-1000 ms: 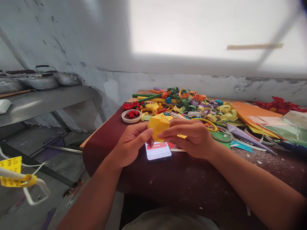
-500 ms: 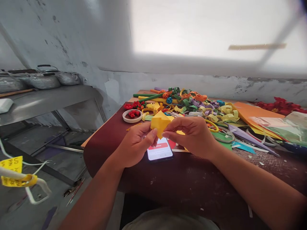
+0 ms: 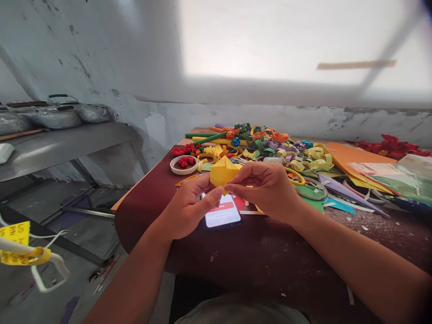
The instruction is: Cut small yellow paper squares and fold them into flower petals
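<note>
A small piece of folded yellow paper (image 3: 222,172) is held up between my two hands, its creased top pointing away from me. My left hand (image 3: 191,204) pinches its lower left side with thumb and fingers. At the lower right edge, the fingertips of my right hand (image 3: 268,189) close on the same paper. Below and partly behind the hands lies a lit smartphone (image 3: 222,219) on the brown tabletop (image 3: 145,216). The fingers cover the phone's upper part and the bottom of the paper.
Beyond my hands spreads a heap of curled paper strips (image 3: 270,144). A masking tape roll (image 3: 174,171) with red paper flowers stands left, yellow-handled scissors (image 3: 299,177) right. Orange paper sheets (image 3: 357,155) lie at the far right. Wrapped pots (image 3: 60,118) stand on a metal table (image 3: 84,139).
My right fingertips have shifted slightly left along the paper's lower edge, and the paper has turned a little. The whole view has moved slightly. Both hands keep their hold.
</note>
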{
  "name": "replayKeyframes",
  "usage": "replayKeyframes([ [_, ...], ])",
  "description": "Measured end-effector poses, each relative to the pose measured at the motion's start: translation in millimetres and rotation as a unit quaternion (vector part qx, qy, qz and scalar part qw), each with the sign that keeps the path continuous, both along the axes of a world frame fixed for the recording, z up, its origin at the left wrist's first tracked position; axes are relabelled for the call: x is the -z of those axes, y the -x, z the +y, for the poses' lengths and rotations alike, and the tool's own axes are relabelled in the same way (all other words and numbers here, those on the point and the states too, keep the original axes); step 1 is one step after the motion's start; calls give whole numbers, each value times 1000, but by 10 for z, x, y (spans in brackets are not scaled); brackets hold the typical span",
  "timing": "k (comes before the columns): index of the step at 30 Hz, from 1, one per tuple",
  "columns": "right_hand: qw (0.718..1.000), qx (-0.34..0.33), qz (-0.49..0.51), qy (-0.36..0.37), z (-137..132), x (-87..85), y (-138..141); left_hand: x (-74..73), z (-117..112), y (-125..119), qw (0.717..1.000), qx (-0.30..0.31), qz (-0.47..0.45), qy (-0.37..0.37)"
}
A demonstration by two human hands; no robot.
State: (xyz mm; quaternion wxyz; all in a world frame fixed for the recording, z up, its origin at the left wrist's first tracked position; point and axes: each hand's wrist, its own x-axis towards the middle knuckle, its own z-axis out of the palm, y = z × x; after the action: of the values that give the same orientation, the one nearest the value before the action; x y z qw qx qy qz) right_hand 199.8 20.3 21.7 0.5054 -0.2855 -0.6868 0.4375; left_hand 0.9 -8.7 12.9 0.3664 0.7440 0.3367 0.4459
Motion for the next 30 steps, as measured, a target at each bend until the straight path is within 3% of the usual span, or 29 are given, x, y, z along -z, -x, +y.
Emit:
replayKeyframes([
  [10, 998, -6, 60, 19, -19, -8, 2, 2, 6, 7, 999, 13, -20, 33],
  [16, 999, -11, 28, -43, 7, 16, -5, 5, 8, 20, 998, 38, -30, 30],
  [26, 998, 40, 8, -44, -23, 39, 24, 1, -1, 20, 999, 36, -20, 31],
  [30, 998, -24, 37, -53, -35, 26, -33, 7, -21, 44, 998, 45, -27, 40],
])
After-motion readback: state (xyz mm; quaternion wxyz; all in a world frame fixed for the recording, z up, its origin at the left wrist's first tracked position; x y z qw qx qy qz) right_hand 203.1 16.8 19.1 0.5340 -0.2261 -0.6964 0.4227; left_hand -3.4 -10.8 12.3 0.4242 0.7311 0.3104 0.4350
